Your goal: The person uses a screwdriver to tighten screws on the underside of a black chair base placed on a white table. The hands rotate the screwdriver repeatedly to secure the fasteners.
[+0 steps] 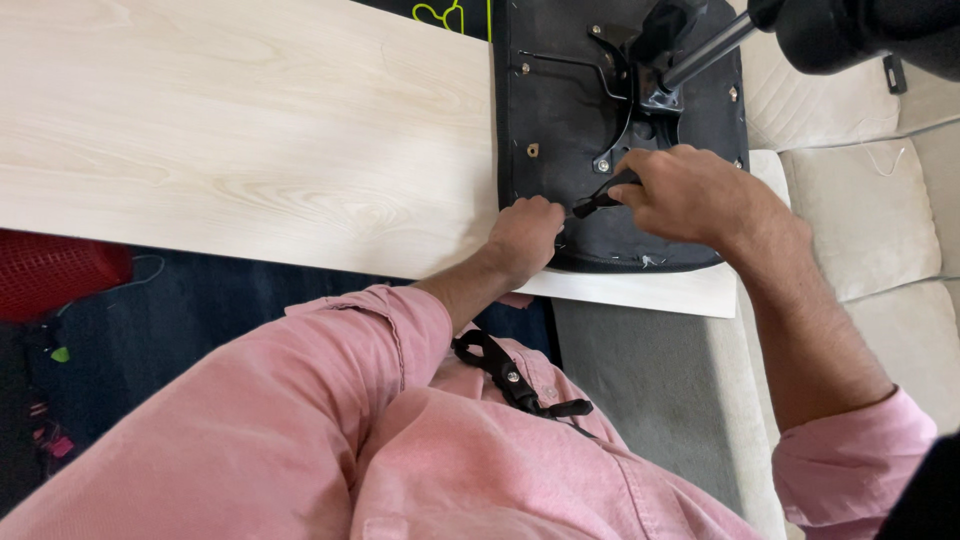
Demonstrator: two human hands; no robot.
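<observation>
From the head view, your right hand (690,190) is closed around the black handle of a screwdriver (603,198), and the tool's tip points toward your left hand. Your left hand (525,232) is curled into a loose fist just beside that tip, knuckles resting on the lower left edge of the seat. Whether its fingers pinch anything small, you cannot tell.

Both hands work on the upturned chair seat (560,130), a black padded panel lying underside up on the surface (250,140), a pale wood-grain board. The seat sits directly under and just beyond your hands, its near edge hanging close to the surface's front rim. Just past your right hand, a black metal bracket (625,90) is fixed to the seat with screws, and a dark metal post (705,55) rises from it, slanting away to the upper right.

To the right of your right hand lies a cream sofa cushion (860,210). Far to the left of your left hand, below the surface, a red basket (55,275) shows. Your pink sleeves fill the near part of the view, with a black strap (510,375) across your chest.
</observation>
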